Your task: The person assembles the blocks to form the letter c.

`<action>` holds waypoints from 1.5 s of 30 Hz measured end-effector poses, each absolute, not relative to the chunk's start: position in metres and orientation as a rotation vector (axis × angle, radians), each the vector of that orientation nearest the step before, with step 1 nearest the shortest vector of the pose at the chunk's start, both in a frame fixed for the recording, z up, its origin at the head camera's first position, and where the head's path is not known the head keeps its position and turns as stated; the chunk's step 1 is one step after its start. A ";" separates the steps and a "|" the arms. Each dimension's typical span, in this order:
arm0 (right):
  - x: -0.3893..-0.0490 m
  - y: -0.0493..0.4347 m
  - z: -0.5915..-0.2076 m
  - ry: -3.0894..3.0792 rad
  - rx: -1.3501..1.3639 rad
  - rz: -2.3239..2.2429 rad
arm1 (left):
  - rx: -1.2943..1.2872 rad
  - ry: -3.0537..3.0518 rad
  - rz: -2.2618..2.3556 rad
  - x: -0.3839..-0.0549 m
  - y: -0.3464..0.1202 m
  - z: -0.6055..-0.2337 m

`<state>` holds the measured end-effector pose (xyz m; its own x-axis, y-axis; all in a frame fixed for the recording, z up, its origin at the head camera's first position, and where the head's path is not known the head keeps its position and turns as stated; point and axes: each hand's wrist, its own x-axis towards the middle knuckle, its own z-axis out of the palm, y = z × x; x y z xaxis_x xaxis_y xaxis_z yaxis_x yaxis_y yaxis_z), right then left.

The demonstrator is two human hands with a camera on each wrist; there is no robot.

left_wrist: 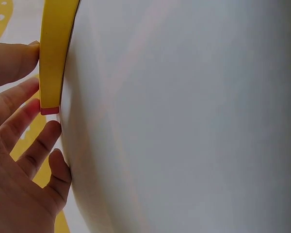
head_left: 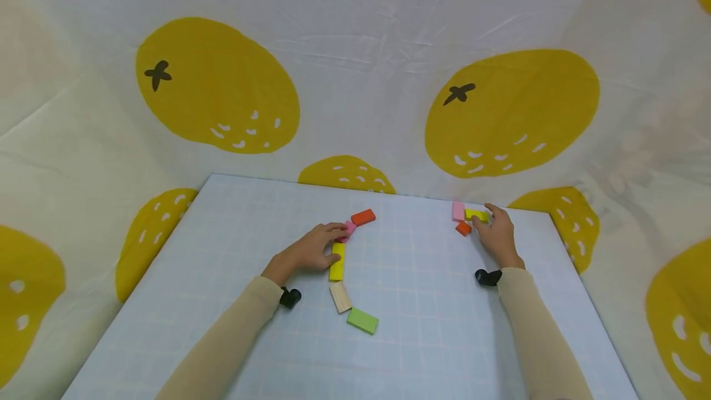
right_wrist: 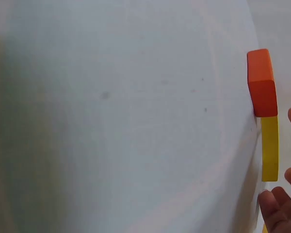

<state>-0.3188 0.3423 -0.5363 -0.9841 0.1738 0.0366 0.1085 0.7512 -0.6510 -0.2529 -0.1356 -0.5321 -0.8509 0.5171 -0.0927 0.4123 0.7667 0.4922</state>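
My left hand [head_left: 312, 249] is at a curved row of blocks. Its thumb touches the side of a long yellow block [head_left: 337, 269], and its fingertips rest at a pink block [head_left: 349, 231] beyond it. In the left wrist view the yellow block [left_wrist: 56, 53] hides part of the pink one, and the fingers are spread. Around my right hand [head_left: 498, 238] are a smaller yellow block [head_left: 472, 214], an upright-looking pink block [head_left: 458, 212] and an orange block [head_left: 463, 228]. In the right wrist view its loosely bent fingers are apart from the yellow block [right_wrist: 269, 150].
The left row also has a red-orange block [head_left: 363, 217] at its far end, then a plain wooden block [head_left: 340, 297] and a green block [head_left: 363, 321] at its near end. A cloth with yellow fruit prints [head_left: 216, 85] hangs behind the white table [head_left: 422, 326].
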 end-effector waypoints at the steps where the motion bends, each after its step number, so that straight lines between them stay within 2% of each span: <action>1: -0.320 0.342 -0.536 -2.855 -0.229 1.057 | 0.735 2.741 0.682 -0.253 -0.135 -0.532; 26: -0.334 0.341 -0.536 -2.990 -0.141 1.027 | 0.696 2.738 0.669 -0.252 -0.132 -0.528; 45: -0.332 0.343 -0.535 -2.998 -0.119 0.975 | 0.704 2.740 0.641 -0.252 -0.134 -0.531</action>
